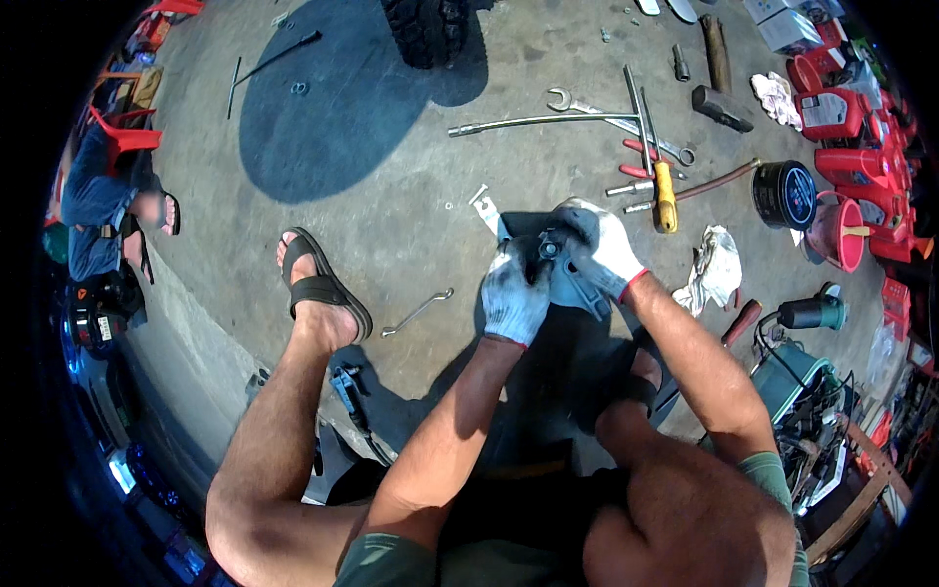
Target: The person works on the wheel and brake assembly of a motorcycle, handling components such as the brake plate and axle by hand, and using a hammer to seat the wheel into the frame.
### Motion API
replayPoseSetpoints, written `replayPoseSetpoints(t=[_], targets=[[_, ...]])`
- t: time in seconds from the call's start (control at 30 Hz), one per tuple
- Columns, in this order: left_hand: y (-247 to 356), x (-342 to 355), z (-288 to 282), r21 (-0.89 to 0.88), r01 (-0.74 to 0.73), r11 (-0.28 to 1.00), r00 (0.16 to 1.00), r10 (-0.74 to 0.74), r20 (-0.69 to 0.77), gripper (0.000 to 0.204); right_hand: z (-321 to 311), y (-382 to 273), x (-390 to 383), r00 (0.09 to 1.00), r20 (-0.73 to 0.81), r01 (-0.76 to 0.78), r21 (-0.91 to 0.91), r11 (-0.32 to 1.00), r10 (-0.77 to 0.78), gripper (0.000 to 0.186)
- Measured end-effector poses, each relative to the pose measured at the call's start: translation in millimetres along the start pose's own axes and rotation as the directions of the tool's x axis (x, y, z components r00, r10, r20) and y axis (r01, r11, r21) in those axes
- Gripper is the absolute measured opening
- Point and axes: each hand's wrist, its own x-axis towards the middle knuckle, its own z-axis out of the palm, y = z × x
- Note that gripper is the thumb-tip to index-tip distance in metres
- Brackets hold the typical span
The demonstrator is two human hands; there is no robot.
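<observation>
Both of my hands wear white-and-blue work gloves, the right one smudged dark. Between them is a blue-grey metal part [575, 290] with a round bolt head or bushing [549, 250] facing up; its exact kind I cannot make out. My left hand [515, 296] is closed on the part's left side, fingers curled against it. From above and the right, my right hand [603, 245] grips it, fingertips near the round piece. A light flat strip [488, 215] shows just beyond my left hand, with a bolt [478, 194] lying past it on the concrete.
A combination wrench [419, 311] lies left of my hands. Ahead right are a T-handle wrench [548, 120], a yellow-handled screwdriver [665, 201], a hammer [722, 108] and a black tin [785, 195]. A rag [712, 269] and angle grinder [812, 312] lie right. A tyre [426, 29] stands ahead; another person's foot [171, 212] shows left.
</observation>
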Motion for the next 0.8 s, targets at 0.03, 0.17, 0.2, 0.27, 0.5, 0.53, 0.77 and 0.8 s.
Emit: replayPoseSetpoints(t=[0.03, 0.17, 0.2, 0.27, 0.5, 0.53, 0.77, 0.8], targets=[[-1, -1, -1, 0.014, -0.006, 1.0, 1.0, 0.006, 0.003, 0.028, 1, -2, 0, 1.0, -0.003, -0.013, -0.017, 1.0, 0.013, 0.018], [3, -1, 1, 0.033, -0.008, 0.999, 1.0, 0.008, 0.001, 0.028, -1, 7, 4, 0.99, -0.015, 0.135, -0.1, 0.986, -0.137, 0.018], [0, -1, 1, 0.034, 0.002, 0.999, 1.0, -0.002, -0.009, 0.029, 0, 7, 6, 0.989, -0.002, 0.15, -0.11, 0.983, -0.151, 0.018], [-2, -1, 0, 0.05, -0.017, 0.999, 1.0, 0.017, -0.016, 0.028, 2, 10, 8, 0.985, 0.025, 0.175, -0.13, 0.976, -0.173, 0.019], [6, 6, 0, -0.004, 0.034, 0.999, 0.998, -0.034, 0.058, 0.024, 0, 23, 14, 0.982, -0.031, 0.182, -0.094, 0.979, -0.186, 0.019], [7, 7, 1, -0.006, 0.038, 0.999, 0.997, -0.038, 0.061, 0.024, 0, 26, 15, 0.985, -0.031, 0.168, -0.085, 0.982, -0.171, 0.019], [-7, 3, -2, -0.031, -0.021, 0.999, 1.0, 0.021, -0.012, 0.029, 4, 29, 18, 0.981, -0.048, 0.188, -0.031, 0.982, -0.189, 0.019], [-2, 4, -2, -0.014, -0.051, 0.999, 0.999, 0.051, -0.006, 0.028, 4, 30, 17, 0.981, -0.053, 0.185, -0.038, 0.982, -0.187, 0.019]])
